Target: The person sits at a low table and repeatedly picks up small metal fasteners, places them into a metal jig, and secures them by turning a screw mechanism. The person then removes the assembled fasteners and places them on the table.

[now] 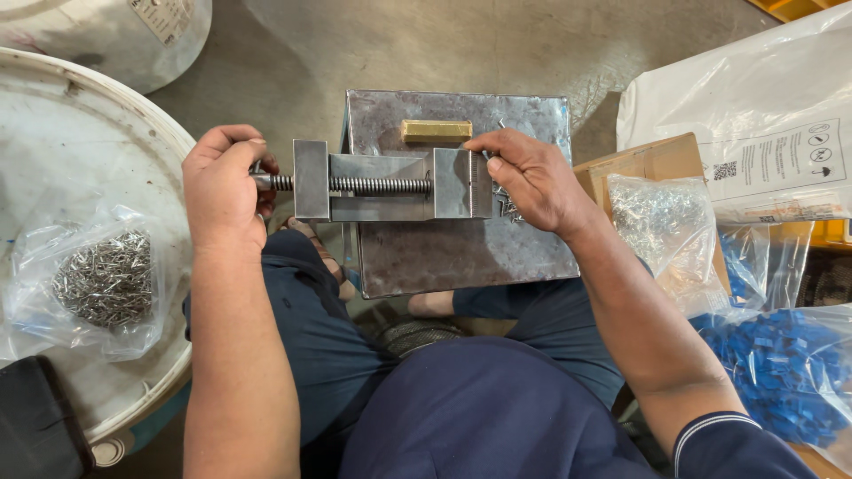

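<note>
A small steel vise (390, 184) with a threaded screw lies across a scuffed metal box (461, 248) in front of my lap. My left hand (224, 182) grips the handle end of the vise screw at the left. At the right end of the vise, by the jaws, my right hand (531, 177) pinches something small; what it pinches is hidden by the fingers. A brass-coloured block (435, 131) sits on the box just behind the vise.
A clear bag of small metal pins (102, 279) rests on a white drum lid (53, 151) at left. At right are a cardboard box (652, 164), a bag of shiny metal parts (661, 222) and bags of blue plastic pieces (785, 372).
</note>
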The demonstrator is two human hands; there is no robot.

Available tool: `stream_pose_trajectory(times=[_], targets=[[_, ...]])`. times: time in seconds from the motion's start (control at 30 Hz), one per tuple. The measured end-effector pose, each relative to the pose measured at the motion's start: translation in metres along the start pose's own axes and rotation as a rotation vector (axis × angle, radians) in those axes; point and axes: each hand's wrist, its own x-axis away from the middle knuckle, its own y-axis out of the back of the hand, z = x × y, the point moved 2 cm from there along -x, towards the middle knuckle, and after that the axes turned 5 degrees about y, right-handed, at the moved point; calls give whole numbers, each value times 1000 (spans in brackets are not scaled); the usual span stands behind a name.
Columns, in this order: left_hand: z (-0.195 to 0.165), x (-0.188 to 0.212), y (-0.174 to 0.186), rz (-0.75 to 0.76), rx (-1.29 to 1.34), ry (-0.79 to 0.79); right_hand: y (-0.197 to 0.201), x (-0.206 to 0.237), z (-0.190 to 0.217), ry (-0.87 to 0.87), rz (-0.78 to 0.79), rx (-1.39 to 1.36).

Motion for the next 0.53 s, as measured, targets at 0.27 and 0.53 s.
stream_pose_trajectory(times=[0.27,0.53], targets=[[1,-4,0,-30,-9,17,1,-1,7,20,13,67],[4,-4,2,-86,-106,96,1,1,-28,-85,49,-335]])
